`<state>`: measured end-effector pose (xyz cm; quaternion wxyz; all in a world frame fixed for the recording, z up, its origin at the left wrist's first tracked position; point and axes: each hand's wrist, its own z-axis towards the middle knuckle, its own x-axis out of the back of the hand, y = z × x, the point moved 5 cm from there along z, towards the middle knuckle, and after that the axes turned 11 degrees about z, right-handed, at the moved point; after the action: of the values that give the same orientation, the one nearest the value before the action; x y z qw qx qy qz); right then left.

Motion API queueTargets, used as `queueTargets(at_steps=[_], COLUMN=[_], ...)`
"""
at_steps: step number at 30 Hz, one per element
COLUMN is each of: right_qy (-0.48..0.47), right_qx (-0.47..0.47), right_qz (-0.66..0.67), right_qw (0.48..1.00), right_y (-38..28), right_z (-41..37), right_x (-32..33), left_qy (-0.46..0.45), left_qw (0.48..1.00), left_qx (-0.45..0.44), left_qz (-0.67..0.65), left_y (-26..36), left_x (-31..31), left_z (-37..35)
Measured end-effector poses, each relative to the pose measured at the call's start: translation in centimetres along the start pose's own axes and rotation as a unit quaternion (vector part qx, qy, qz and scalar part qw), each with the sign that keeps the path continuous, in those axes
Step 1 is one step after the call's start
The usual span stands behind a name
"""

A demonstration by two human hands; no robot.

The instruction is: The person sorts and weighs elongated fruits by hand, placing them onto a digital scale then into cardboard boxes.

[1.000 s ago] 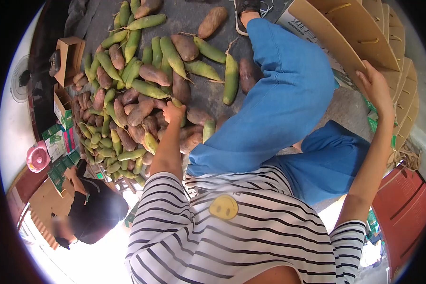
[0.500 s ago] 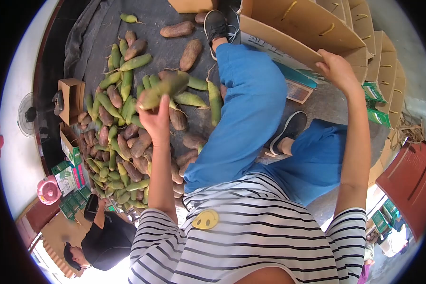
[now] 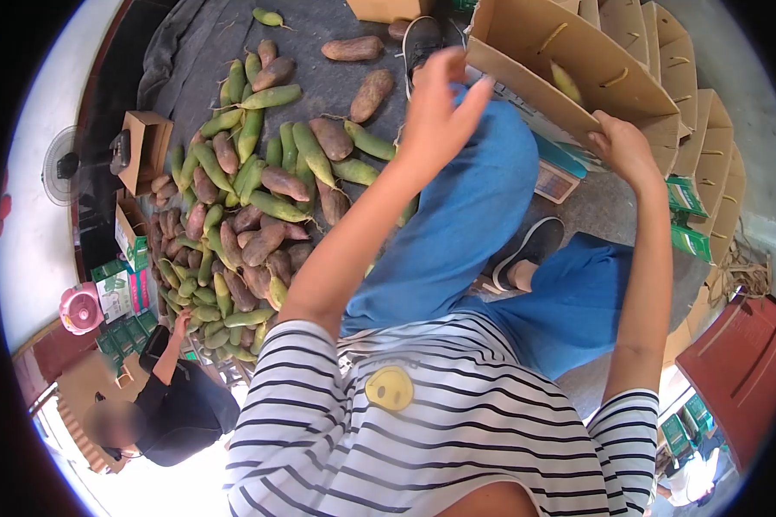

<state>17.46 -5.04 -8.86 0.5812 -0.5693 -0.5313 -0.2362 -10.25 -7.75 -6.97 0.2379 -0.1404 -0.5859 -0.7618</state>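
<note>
My left hand [image 3: 444,112] is raised over my left knee, near the rim of an open cardboard box [image 3: 509,65]. Its fingers are apart, slightly blurred, with nothing between them. A long green radish [image 3: 566,84] stands inside the box against its wall. My right hand [image 3: 625,148] is closed on the box's near edge, thumb over the rim. To the left, a large heap mixes green radishes [image 3: 310,153] with brown, rough-skinned roots [image 3: 263,246] on a dark sheet.
More open boxes with rope handles [image 3: 707,146] stand in a row at the right. A few loose brown roots [image 3: 353,49] lie near my shoe [image 3: 422,43]. Beyond the heap are a fan [image 3: 60,164], a pink round appliance [image 3: 80,308] and another person in black [image 3: 185,418].
My left hand has moved right from above the heap to the box and let go of the green radish, which now lies inside. My right hand still grips the edge.
</note>
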Motion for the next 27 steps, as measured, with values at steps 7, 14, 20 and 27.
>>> queueTargets(at_steps=[7, 14, 20, 27], right_qy=[0.018, -0.018, -0.015, -0.029], right_qx=[0.042, 0.016, 0.012, -0.018], right_qz=[-0.011, 0.017, 0.034, 0.014], right_qw=[0.999, 1.0, 0.999, 0.999], right_y=[0.9, 1.6, 1.3, 1.3], right_z=[1.0, 1.5, 1.4, 1.4], right_x=[-0.3, -0.6, -0.6, -0.7], left_qy=[-0.258, -0.283, -0.111, 0.038], left_qw=[0.854, 0.598, 0.686, 0.603], left_qx=[0.252, 0.507, 0.577, 0.559], left_qz=[0.375, 0.552, 0.429, 0.567], left_y=[-20.4, -23.9, -27.4, -26.8], left_x=[12.2, 25.4, 27.6, 28.0], left_z=[-26.0, -45.4, -46.8, -43.8])
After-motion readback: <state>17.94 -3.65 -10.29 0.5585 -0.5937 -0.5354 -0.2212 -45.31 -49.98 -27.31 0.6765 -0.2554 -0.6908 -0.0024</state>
